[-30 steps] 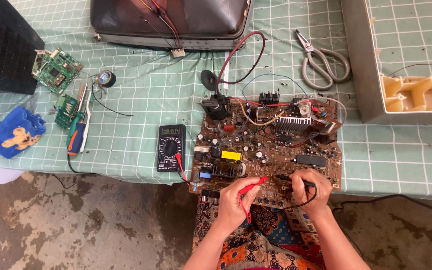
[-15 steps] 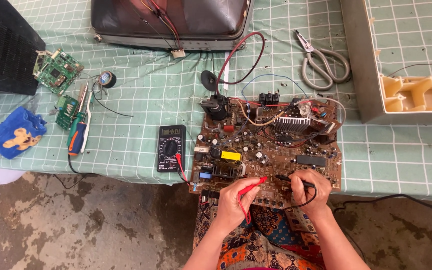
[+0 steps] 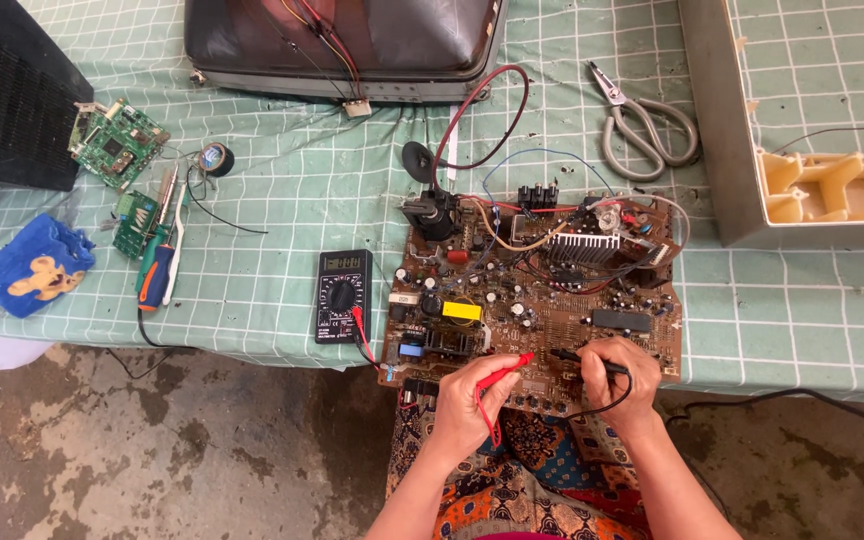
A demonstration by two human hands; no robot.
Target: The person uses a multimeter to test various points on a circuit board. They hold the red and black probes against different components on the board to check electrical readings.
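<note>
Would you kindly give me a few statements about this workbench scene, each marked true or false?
1. The left hand holds a red probe. True.
2. The right hand holds a screwdriver. False: it holds a black probe.
3. The multimeter lies to the left of the circuit board. True.
4. The scissors lie on the circuit board. False: they lie on the green mat above it.
5. The blue cloth sits at the mat's right end. False: at its left end.
</note>
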